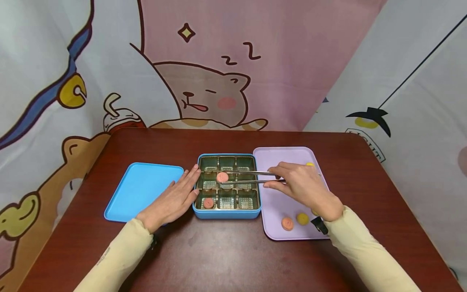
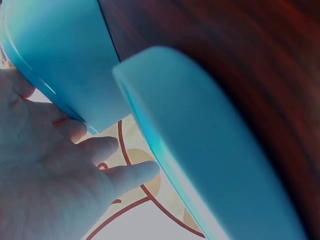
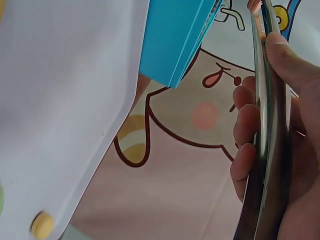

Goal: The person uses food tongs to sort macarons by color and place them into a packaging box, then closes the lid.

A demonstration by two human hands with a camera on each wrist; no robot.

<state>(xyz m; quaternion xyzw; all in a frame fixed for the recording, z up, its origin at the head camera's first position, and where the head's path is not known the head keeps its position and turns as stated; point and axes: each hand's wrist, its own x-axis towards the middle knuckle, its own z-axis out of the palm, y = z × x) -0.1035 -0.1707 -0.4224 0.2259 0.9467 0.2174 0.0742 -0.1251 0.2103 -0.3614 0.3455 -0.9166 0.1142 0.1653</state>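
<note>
My right hand (image 1: pixel 303 184) grips a pair of metal tongs (image 1: pixel 263 173) reaching left over the blue box (image 1: pixel 227 215). Between the tong tips sits a pinkish-orange round disc (image 1: pixel 222 177), held above the middle row of compartments. Metallic dividers split the box into a grid; a similar disc (image 1: pixel 208 203) lies in its front left compartment. With fingers extended, my left hand (image 1: pixel 175 198) rests at the box's left rim. In the right wrist view, thumb and fingers wrap the tongs (image 3: pixel 272 125). The left wrist view shows fingertips along the box (image 2: pixel 75 65).
A lilac tray (image 1: pixel 271 202) lies right of the box, bearing an orange disc (image 1: pixel 287 224), a yellow one (image 1: pixel 302 219) and other pieces partly hidden by my right hand. A blue lid (image 1: pixel 142 190) lies left of the box, partly under my left hand. A patterned cloth hangs behind the table.
</note>
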